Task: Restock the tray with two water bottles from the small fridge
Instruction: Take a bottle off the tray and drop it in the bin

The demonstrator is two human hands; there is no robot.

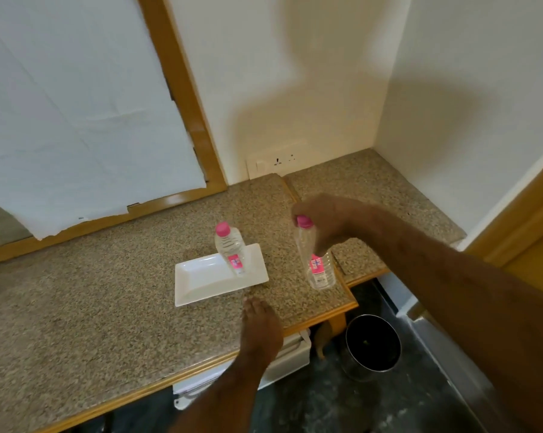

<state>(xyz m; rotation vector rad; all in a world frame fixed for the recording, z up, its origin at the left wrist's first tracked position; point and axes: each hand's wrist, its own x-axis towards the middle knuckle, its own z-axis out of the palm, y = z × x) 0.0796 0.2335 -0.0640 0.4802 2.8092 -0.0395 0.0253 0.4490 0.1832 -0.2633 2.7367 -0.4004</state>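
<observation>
A white rectangular tray (201, 282) lies on the speckled granite counter (92, 295). One clear water bottle with a pink cap and pink label (229, 245) stands upright on the tray's right part. My right hand (329, 220) grips a second, similar bottle (317, 267) by its neck and pink cap, holding it upright just right of the tray, over the counter's front corner. My left hand (259, 326) rests flat on the counter near the tray's front right corner, fingers together, holding nothing. A white small fridge (282, 360) shows partly under the counter.
A dark round waste bin (373, 346) stands on the dark floor below the counter's right end. A wood-framed mirror covered with white paper (76, 120) leans at the back left. A wall socket (276, 162) sits low on the back wall. A wooden door frame (526, 220) is at right.
</observation>
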